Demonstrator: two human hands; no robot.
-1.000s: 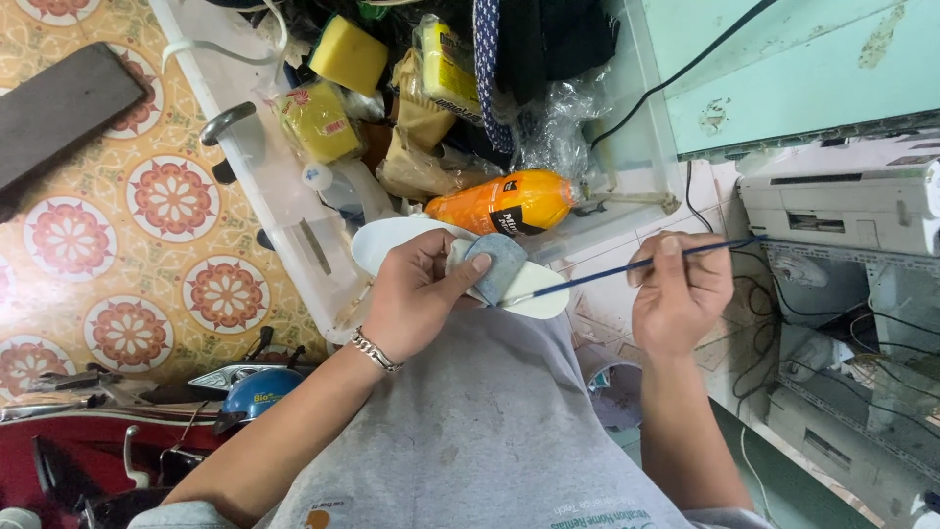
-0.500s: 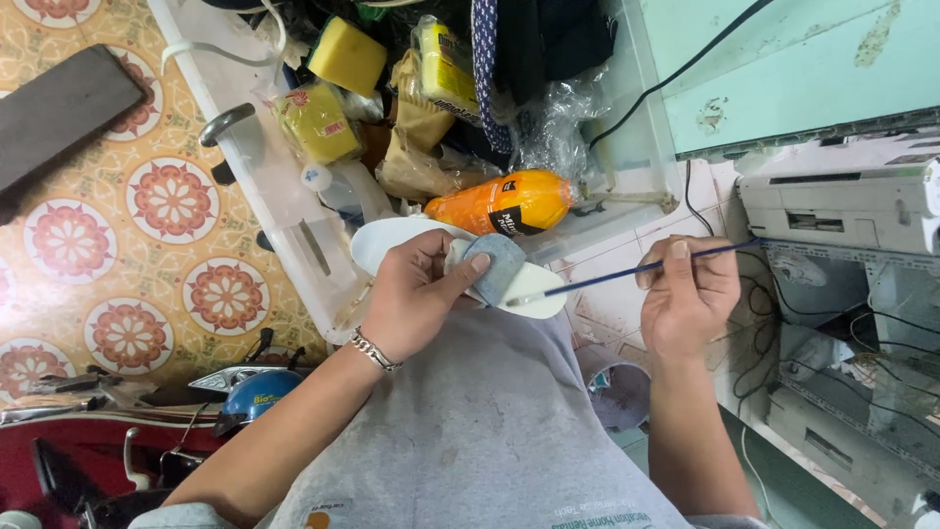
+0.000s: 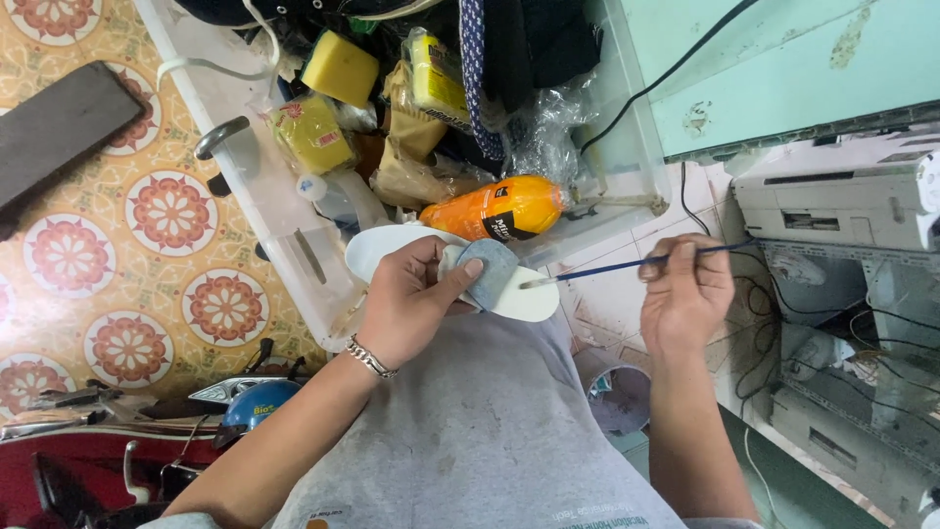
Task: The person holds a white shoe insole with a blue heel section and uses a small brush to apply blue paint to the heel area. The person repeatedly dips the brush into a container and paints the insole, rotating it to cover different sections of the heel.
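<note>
Brush tip has moved in to the sole's edge.
Left hand (image 3: pixel 409 312) grips the white sole (image 3: pixel 524 297); right hand (image 3: pixel 685 294) fingers pinch the thin brush (image 3: pixel 627 265), its tip seemingly touching.

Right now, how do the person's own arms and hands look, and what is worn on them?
Both forearms are bare, with no sleeves reaching them and no gloves. The left hand has a silver metal chain bracelet around the wrist. The right hand shows no ring, watch or band. The person wears a grey T-shirt, marked with faint smudges.
</note>
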